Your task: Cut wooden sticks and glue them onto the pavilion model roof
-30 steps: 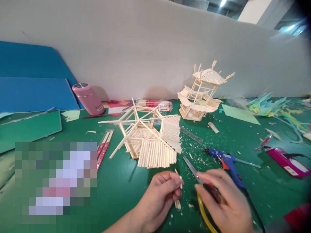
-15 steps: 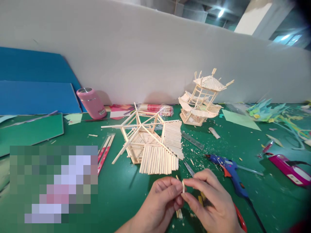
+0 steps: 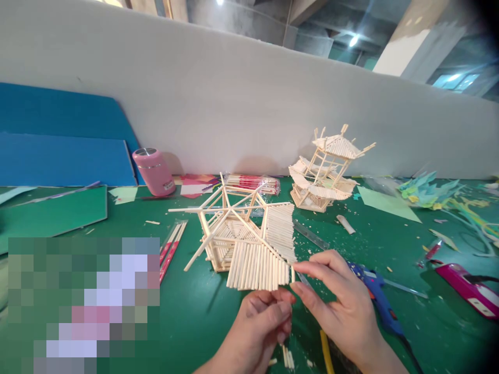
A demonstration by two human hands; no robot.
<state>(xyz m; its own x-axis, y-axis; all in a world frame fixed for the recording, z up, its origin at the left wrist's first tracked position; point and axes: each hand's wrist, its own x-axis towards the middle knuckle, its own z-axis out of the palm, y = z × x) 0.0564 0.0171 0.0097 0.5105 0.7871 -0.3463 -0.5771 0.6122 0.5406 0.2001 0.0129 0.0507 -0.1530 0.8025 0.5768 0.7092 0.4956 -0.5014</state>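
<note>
A small wooden-stick pavilion model [image 3: 234,228] stands in front of me, its roof partly covered with rows of sticks. Between the thumb and forefinger of my right hand [image 3: 339,301] is a short wooden stick [image 3: 293,274], held upright against the right edge of the front roof panel [image 3: 257,266]. Just under that panel, my left hand [image 3: 261,324] has its fingers curled together; whatever they hold, if anything, is hidden. Several cut stick pieces [image 3: 287,357] lie on the table below it.
A blue glue gun [image 3: 370,280] lies right of my right hand, with a yellow-handled tool [image 3: 326,350] partly under it. Behind stand a finished-looking stick pagoda [image 3: 325,171] and a pink flask [image 3: 154,171]. A clear ruler [image 3: 311,235] and a magenta device [image 3: 468,288] are also on the green table.
My right hand has carried the short stick up and away from my left hand to the roof edge. My left hand has stayed low, near the panel. The view has tilted slightly upward.
</note>
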